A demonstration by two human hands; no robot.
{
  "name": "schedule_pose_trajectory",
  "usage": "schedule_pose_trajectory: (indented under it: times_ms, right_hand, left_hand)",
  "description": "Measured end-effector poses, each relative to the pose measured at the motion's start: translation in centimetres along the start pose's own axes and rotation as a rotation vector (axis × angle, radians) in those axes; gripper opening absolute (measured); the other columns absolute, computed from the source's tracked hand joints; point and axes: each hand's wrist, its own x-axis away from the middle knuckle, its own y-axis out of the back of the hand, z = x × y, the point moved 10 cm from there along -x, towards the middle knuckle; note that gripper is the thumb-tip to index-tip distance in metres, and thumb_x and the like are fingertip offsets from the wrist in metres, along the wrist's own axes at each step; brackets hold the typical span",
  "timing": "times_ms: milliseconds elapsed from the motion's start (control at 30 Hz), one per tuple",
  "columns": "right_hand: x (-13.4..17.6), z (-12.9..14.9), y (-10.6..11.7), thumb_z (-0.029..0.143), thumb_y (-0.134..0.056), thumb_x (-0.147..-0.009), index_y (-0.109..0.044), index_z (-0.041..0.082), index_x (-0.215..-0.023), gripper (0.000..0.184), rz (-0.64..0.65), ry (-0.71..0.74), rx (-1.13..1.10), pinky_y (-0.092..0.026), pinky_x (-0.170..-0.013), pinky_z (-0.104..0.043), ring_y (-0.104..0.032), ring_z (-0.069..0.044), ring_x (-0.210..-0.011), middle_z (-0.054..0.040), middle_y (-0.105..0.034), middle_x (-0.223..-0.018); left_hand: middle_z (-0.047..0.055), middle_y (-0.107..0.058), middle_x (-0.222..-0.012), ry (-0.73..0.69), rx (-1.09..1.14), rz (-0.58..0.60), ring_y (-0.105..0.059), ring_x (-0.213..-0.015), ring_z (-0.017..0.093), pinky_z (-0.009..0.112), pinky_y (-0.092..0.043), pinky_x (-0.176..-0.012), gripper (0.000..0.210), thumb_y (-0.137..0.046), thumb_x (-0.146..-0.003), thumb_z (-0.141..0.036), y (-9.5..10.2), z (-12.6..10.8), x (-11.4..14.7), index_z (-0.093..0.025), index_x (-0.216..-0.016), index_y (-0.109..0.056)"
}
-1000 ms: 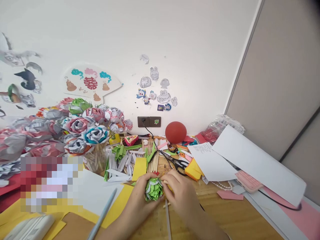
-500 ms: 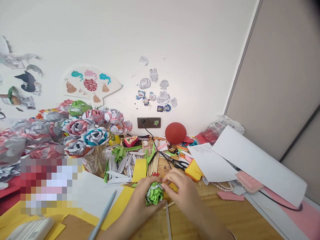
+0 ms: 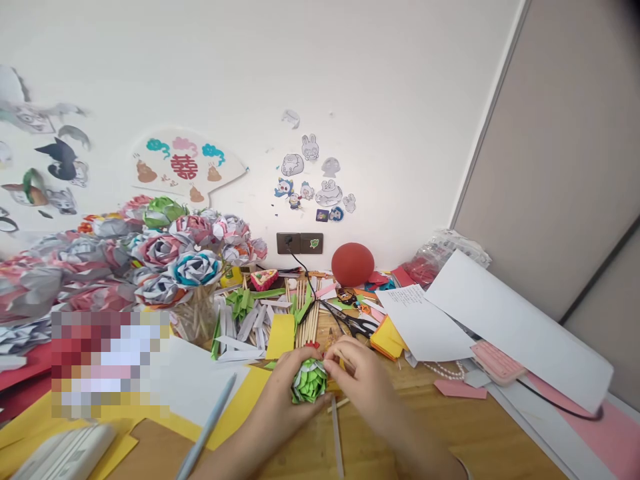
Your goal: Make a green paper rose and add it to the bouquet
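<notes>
My left hand is wrapped around a green and white paper flower, its layered petals facing me. At the flower's upper right edge, the thumb and forefinger of my right hand are pinched together on the rim. Whether something thin is also between those fingers, I cannot tell. Just below the hands, a narrow white paper strip lies on the wooden table. A yellow paper piece is beyond my left hand, near a bundle of wooden sticks.
Many finished paper flowers crowd the left. Folded green and white paper strips lie at the back, beside scissors and a red balloon. A grey-blue pen rests front left. White sheets and a pink keyboard-like object are right.
My right fingers have shifted slightly at the flower's edge and look more curled. My left hand keeps its hold on the flower. The whole view has moved a little.
</notes>
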Motion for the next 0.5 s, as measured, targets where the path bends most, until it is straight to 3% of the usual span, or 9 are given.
schedule_pose_trajectory:
  times_ms: [133,200,367,500]
  right_hand:
    - [-0.1,-1.8,-0.9,0.02,-0.054,-0.078,-0.054,0.019,-0.073,0.005,0.082,-0.169,-0.234,-0.039,-0.059,-0.022,-0.052,-0.013,-0.065,0.0026,-0.053,-0.069]
    - [-0.1,-1.8,-0.7,0.019,-0.055,-0.076,-0.054,0.019,-0.072,0.004,0.067,-0.177,-0.239,-0.04,-0.059,-0.023,-0.052,-0.013,-0.066,0.0024,-0.054,-0.07]
    - [0.3,1.2,0.3,0.014,-0.05,-0.081,-0.058,0.019,-0.074,0.011,-0.031,0.117,0.161,-0.04,-0.066,-0.025,-0.055,-0.015,-0.074,-0.0014,-0.057,-0.078]
    - [1.2,3.6,-0.3,0.015,-0.04,-0.088,-0.059,0.017,-0.08,0.021,-0.063,0.358,0.479,-0.038,-0.058,-0.026,-0.053,-0.016,-0.066,-0.0051,-0.058,-0.077]
  left_hand:
    - [0.006,-0.061,-0.102,0.002,0.022,0.01,-0.058,-0.096,0.023,0.035,-0.046,-0.084,0.039,-0.067,-0.066,-0.02,0.0,0.0,0.1,-0.023,-0.101,-0.052]
    - [0.006,-0.061,-0.103,-0.001,0.018,0.008,-0.058,-0.098,0.023,0.036,-0.046,-0.085,0.039,-0.067,-0.066,-0.021,0.0,-0.1,0.1,-0.022,-0.102,-0.052]
    - [0.005,-0.063,-0.103,-0.017,-0.027,-0.019,-0.058,-0.098,0.022,0.035,-0.046,-0.085,0.037,-0.066,-0.068,-0.023,0.2,-0.6,-0.1,-0.023,-0.102,-0.053]
    - [0.006,-0.064,-0.104,-0.026,-0.058,-0.031,-0.058,-0.099,0.024,0.036,-0.046,-0.086,0.036,-0.067,-0.068,-0.023,0.5,-1.1,-0.1,-0.022,-0.101,-0.055]
